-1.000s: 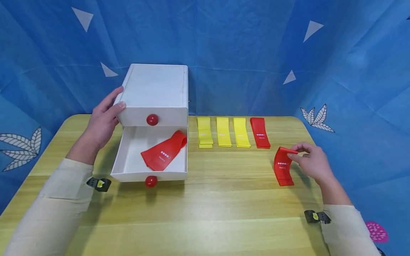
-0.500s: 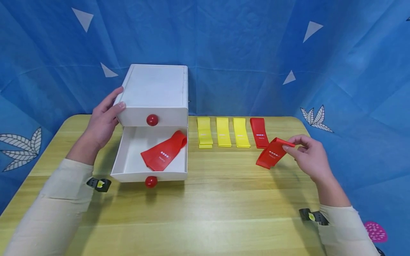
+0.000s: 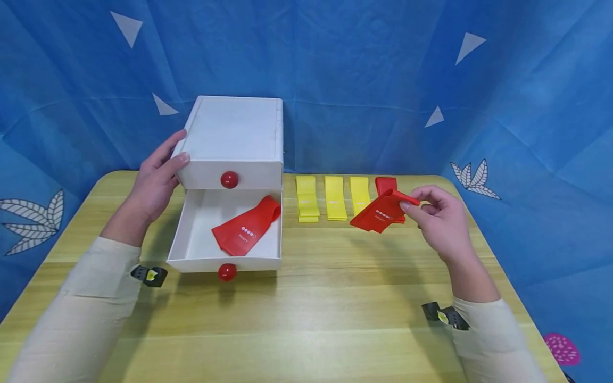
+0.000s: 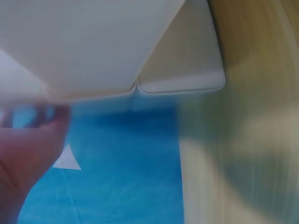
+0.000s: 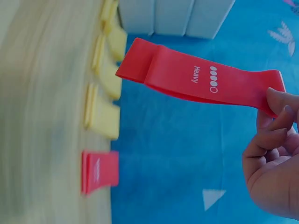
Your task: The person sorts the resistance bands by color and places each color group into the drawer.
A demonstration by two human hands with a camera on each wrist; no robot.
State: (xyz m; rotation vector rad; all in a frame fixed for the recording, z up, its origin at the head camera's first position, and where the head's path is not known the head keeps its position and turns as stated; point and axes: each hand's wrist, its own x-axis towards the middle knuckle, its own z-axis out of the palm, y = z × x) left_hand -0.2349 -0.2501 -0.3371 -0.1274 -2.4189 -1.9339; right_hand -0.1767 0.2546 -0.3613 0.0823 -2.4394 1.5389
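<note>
Right hand: The person's right hand (image 3: 442, 221) pinches a folded red band (image 3: 380, 211) at one end between thumb and fingertips, the other fingers curled toward the palm.
Held band: Raised above the table (image 3: 335, 319), right of its middle and toward the far edge, the strip slants from the pinch toward the table's left side; the right wrist view shows "Heavy" and a row of dots.
Right arm: The forearm reaches in from the near right of the table, a dark strap (image 3: 445, 315) around the pale sleeve (image 3: 493, 340).
Left hand: The left hand (image 3: 155, 181) spreads thumb and fingers against the white drawer unit (image 3: 234, 127) at its upper left edge, the thumb near the front corner.
Left arm: The forearm angles in from the table's near left, wrist beside the unit.
Drawer: The lower drawer (image 3: 196, 229) stands pulled out near the table's far left corner, another red band (image 3: 246, 229) lying inside.
Far edge: Three yellow bands (image 3: 333, 197) lie in a row beside a further red band (image 3: 385, 184), partly hidden behind the held one in the head view.
</note>
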